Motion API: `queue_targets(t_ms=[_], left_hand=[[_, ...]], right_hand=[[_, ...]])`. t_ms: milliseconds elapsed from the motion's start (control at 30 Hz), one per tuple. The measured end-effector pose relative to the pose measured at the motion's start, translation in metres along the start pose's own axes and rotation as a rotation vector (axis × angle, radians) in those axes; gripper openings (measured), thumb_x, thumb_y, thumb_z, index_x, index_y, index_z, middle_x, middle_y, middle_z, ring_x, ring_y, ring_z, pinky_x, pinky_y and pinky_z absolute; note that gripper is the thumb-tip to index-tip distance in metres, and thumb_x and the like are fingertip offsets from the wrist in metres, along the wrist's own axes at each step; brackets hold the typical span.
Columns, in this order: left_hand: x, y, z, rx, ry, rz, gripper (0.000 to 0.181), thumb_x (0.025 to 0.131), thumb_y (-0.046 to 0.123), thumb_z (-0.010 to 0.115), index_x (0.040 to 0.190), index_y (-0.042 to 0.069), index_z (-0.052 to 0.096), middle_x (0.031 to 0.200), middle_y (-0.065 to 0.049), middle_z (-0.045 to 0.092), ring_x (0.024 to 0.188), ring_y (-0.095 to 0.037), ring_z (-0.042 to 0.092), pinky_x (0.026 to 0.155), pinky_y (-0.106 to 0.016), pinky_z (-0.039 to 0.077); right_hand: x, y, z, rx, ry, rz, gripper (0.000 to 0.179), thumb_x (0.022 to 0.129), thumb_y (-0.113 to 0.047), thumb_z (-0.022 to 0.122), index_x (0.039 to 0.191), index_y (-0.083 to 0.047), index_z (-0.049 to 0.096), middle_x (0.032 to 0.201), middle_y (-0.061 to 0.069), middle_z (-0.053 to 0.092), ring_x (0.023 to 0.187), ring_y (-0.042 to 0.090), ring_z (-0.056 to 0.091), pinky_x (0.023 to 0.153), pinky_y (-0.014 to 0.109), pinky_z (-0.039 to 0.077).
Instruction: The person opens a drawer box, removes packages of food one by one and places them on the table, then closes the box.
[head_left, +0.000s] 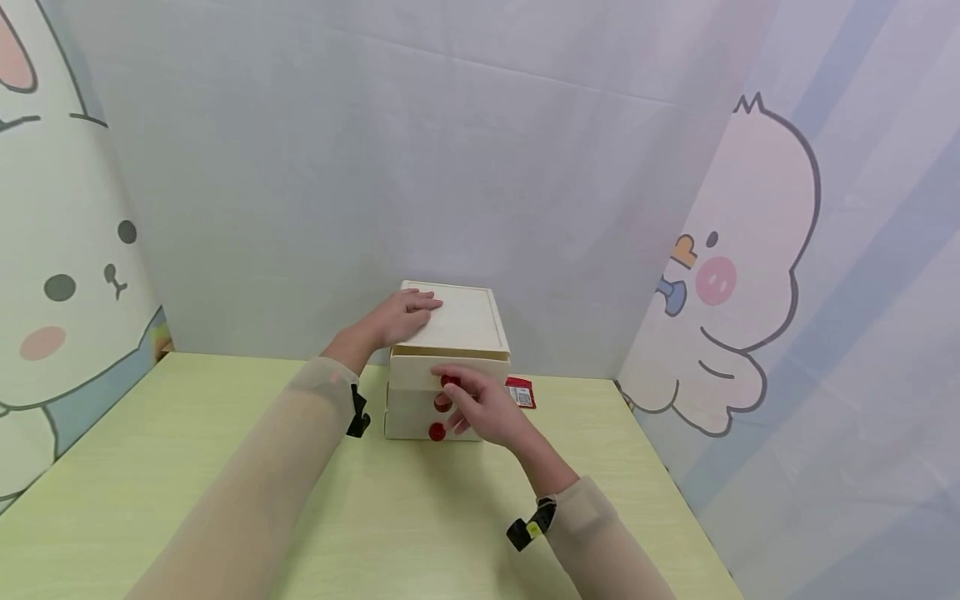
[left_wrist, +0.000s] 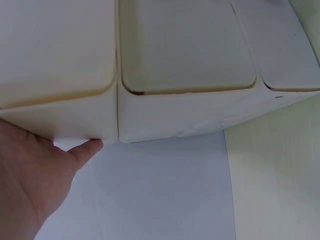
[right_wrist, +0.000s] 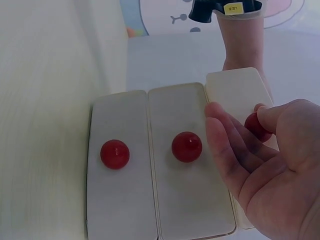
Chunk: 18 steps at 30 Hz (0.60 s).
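A small pale wooden cabinet (head_left: pixel 465 321) with three drawers stands at the back of the table. Each drawer has a red ball knob. My left hand (head_left: pixel 401 317) lies flat on the cabinet's top, fingers straight; in the left wrist view the palm (left_wrist: pixel 30 175) rests against the cabinet's edge (left_wrist: pixel 185 50). My right hand (head_left: pixel 480 404) is at the front, thumb and fingers curled round the top knob (right_wrist: pixel 256 126). The top drawer (head_left: pixel 420 368) sticks out slightly. The middle knob (right_wrist: pixel 187 146) and bottom knob (right_wrist: pixel 115 154) are free.
A small red packet (head_left: pixel 521 392) lies on the light green table (head_left: pixel 225 467) just right of the cabinet. Walls with cartoon animal prints close in the table at the back and on both sides.
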<state>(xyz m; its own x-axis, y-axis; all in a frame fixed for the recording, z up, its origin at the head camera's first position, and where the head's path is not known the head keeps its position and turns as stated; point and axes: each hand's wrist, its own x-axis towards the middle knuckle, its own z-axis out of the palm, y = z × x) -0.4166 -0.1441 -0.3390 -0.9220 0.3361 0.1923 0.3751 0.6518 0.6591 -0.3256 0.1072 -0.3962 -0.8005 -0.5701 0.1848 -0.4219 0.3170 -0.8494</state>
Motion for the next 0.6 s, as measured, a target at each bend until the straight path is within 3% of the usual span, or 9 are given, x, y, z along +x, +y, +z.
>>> queue_targets(t_ms=[67, 400, 600], left_hand=[[0.001, 0.000, 0.000, 0.001, 0.002, 0.001, 0.054, 0.113, 0.027, 0.036, 0.163, 0.016, 0.055, 0.180, -0.009, 0.036, 0.173, -0.036, 0.014, 0.139, -0.061, 0.012], [0.002, -0.002, 0.001, 0.012, 0.000, 0.003, 0.054, 0.113, 0.027, 0.036, 0.163, 0.016, 0.055, 0.179, -0.010, 0.037, 0.172, -0.036, 0.016, 0.139, -0.061, 0.014], [0.002, -0.002, 0.001, 0.027, 0.007, 0.007, 0.055, 0.113, 0.027, 0.036, 0.163, 0.015, 0.055, 0.179, -0.010, 0.037, 0.172, -0.037, 0.017, 0.139, -0.061, 0.015]], right_hand=[[0.002, 0.001, 0.000, -0.001, 0.007, 0.005, 0.038, 0.115, -0.023, 0.058, 0.153, -0.025, 0.065, 0.115, 0.026, 0.075, 0.086, 0.053, 0.077, 0.069, 0.036, 0.068], [0.008, 0.002, 0.000, -0.014, 0.030, 0.031, 0.038, 0.115, -0.025, 0.059, 0.153, -0.028, 0.065, 0.113, 0.022, 0.076, 0.088, 0.054, 0.077, 0.071, 0.039, 0.069], [0.012, 0.004, -0.001, -0.037, 0.041, 0.033, 0.038, 0.115, -0.024, 0.059, 0.152, -0.029, 0.065, 0.112, 0.020, 0.076, 0.083, 0.046, 0.078, 0.071, 0.037, 0.068]])
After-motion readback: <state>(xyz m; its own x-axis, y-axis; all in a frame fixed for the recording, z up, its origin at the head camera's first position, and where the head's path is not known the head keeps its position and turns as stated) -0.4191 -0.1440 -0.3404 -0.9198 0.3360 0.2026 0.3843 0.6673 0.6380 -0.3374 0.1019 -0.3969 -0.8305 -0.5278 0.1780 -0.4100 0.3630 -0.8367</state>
